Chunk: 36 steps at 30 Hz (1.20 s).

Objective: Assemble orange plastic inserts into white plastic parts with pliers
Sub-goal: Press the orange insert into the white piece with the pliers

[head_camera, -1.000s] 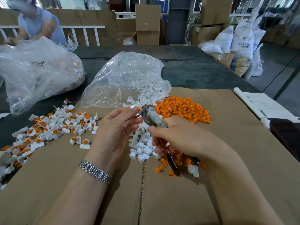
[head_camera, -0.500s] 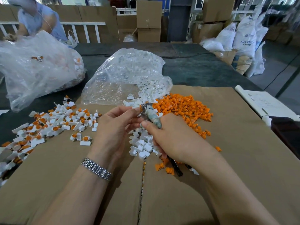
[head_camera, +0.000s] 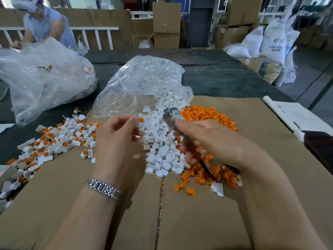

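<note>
Above the cardboard (head_camera: pixel 207 222), the left hand (head_camera: pixel 117 139) pinched a white part (head_camera: pixel 141 121) with orange insert; the right hand (head_camera: pixel 203 139) gripped blurred pliers (head_camera: pixel 170 115).

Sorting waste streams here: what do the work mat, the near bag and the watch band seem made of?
Mat: likely corrugated cardboard, matte brown, with a seam between flaps. Bag: thin clear plastic film, glossy and crinkled, parts visible through it. Watch band: probably polished metal, shiny silver links.
</note>
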Motion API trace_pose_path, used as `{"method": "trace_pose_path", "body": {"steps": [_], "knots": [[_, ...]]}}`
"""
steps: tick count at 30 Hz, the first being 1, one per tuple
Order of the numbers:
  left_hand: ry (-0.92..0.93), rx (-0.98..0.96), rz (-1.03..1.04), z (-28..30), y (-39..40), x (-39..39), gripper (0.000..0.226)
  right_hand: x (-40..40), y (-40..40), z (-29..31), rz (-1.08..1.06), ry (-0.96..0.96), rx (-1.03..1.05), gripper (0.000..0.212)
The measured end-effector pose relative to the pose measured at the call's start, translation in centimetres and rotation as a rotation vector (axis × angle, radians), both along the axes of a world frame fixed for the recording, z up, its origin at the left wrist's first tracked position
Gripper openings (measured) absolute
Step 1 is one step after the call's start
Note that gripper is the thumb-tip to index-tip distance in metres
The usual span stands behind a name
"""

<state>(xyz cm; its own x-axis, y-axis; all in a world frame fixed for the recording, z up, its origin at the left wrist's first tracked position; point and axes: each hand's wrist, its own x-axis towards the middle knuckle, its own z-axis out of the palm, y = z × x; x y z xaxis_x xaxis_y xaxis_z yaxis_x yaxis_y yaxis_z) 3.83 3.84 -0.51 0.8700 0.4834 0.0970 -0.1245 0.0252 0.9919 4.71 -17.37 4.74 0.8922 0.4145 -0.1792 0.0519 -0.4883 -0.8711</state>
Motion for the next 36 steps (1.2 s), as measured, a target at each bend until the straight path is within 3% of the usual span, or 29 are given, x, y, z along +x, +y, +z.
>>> {"method": "trace_pose_path", "body": {"steps": [3,6,9,13,17,21,25,29,33,36], "knots": [[0.121,0.469,0.293,-0.3,1.9,0.5,0.012,1.0,-1.3,-0.3,-0.206,-0.231,-0.161,0.04],[0.232,0.829,0.343,-0.3,2.2,0.8,0.021,2.4,-1.8,-1.8,-0.327,-0.369,-0.383,0.036],[0.218,0.866,0.074,-0.6,1.2,0.7,0.016,3.5,-2.0,-3.5,-0.365,-0.406,-0.612,0.039],[0.291,0.983,-0.18,-1.4,0.6,0.7,0.014,4.1,-1.8,-4.5,-0.396,-0.431,-0.745,0.041],[0.281,1.061,-0.161,-1.8,0.4,0.9,0.009,4.4,-1.6,-5.1,-0.372,-0.389,-0.839,0.052],[0.21,1.091,-0.066,-1.9,0.5,1.0,0.008,4.5,-1.6,-5.3,-0.362,-0.34,-0.801,0.058],[0.135,0.923,0.06,-1.7,0.9,1.2,0.013,4.3,-1.6,-4.7,-0.414,-0.389,-0.741,0.058],[0.108,0.505,-0.033,-1.5,0.8,1.2,0.009,3.8,-1.5,-4.0,-0.314,-0.5,-0.534,0.028],[0.137,0.159,-0.183,-1.0,0.5,1.0,0.008,3.6,-0.3,-4.6,-0.205,-0.505,-0.696,0.029],[0.133,0.015,-0.314,-0.7,0.3,0.9,0.026,3.6,0.3,-5.3,-0.193,-0.569,-0.747,0.022]]}}
